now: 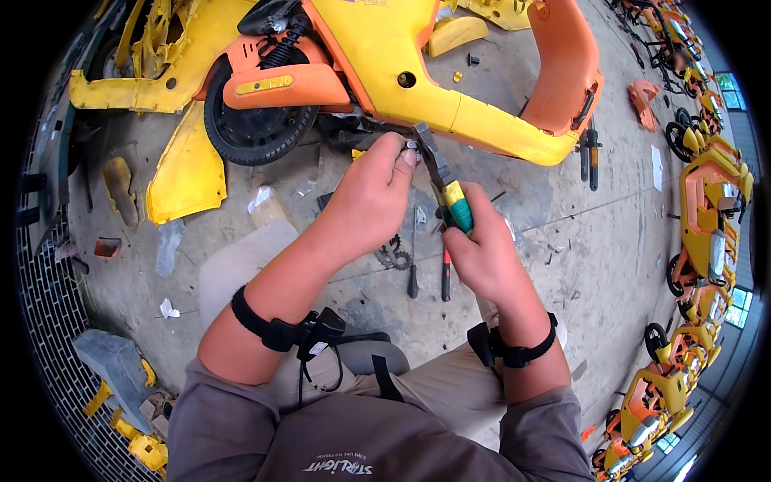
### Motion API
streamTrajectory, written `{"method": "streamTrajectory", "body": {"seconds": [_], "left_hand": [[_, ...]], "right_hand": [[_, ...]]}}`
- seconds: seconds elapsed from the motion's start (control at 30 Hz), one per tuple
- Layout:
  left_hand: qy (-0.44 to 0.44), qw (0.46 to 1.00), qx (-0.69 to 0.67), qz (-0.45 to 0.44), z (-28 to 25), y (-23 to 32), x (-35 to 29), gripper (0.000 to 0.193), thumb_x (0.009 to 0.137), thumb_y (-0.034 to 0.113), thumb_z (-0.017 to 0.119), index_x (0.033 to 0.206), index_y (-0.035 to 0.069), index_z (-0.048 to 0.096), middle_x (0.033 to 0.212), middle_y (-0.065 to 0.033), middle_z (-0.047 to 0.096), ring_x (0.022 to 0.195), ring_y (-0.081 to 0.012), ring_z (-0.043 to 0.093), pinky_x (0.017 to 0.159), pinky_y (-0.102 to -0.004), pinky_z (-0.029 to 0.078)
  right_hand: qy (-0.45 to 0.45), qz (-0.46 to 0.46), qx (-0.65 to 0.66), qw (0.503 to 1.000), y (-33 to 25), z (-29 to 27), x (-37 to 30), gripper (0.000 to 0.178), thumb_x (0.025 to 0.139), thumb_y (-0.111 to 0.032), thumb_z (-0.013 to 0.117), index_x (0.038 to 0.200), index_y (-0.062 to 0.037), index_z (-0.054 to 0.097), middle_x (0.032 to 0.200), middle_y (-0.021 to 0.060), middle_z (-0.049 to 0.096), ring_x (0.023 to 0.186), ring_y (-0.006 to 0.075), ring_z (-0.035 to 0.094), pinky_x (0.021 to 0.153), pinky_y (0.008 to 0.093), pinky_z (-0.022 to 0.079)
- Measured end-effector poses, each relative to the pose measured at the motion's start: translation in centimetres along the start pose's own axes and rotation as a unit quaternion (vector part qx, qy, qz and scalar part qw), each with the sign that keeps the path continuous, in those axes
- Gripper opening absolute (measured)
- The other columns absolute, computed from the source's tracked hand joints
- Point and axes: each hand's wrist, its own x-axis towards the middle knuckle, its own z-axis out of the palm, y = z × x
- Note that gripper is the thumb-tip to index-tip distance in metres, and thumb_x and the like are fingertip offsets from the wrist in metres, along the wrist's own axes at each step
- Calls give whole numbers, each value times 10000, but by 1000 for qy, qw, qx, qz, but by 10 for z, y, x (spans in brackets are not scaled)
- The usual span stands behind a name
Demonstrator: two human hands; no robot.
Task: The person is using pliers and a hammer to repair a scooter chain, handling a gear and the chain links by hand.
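Note:
My left hand point(371, 186) is closed, thumb and fingertips pinching a small metal piece point(412, 145), too small to name. In my right hand point(482, 247) is a pair of pliers point(434, 163) with green and yellow handles, jaws pointing up beside the pinched piece. Whether the jaws touch it I cannot tell. Just beyond both hands lies a yellow and orange scooter point(377, 60) on its side, its black wheel point(259, 120) to the left. On the floor below the hands are a long thin screwdriver point(414, 269), a red-handled tool point(446, 277) and a dark toothed ring point(392, 255).
Yellow body panels point(189, 173) lie at the left and far left. A black and orange tool point(593, 157) rests right of the scooter. Several more scooters point(711, 221) line the right side. A grey block point(116, 373) stands at lower left by a brick-patterned surface point(52, 297).

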Motion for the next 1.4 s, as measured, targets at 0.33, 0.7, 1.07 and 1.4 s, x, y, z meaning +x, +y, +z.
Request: {"method": "streamTrajectory", "body": {"seconds": [0.33,0.7,1.07,1.4], "left_hand": [[-6,1000,21,-15,-3,2,-1,198,1079,196,492,1109,11,555,868,-72,586,804,-140,544,768,-318,479],[8,999,44,10,2,3,3,187,1069,183,488,1127,20,559,888,-100,616,809,-203,593,767,-355,490],[-20,999,16,22,3,3,6,196,1062,153,479,1160,-7,535,928,-185,603,848,-313,593,781,-401,485],[-10,998,44,33,0,-6,10,219,1064,166,494,1200,10,563,956,-93,644,887,-154,614,797,-328,497]], "right_hand": [[73,-41,-111,990,6,-1,7,460,832,7,548,1291,-11,516,1023,273,640,975,491,632,865,487,515],[61,-59,-171,982,5,2,6,459,816,50,520,1270,-15,515,1033,204,679,938,365,689,867,412,536],[134,-202,13,970,1,-1,-14,409,812,26,534,1220,6,527,1080,311,621,991,521,601,846,515,507],[143,-115,-81,980,1,1,-1,453,792,40,525,1240,-25,534,1002,242,652,978,442,656,872,447,524]]}}
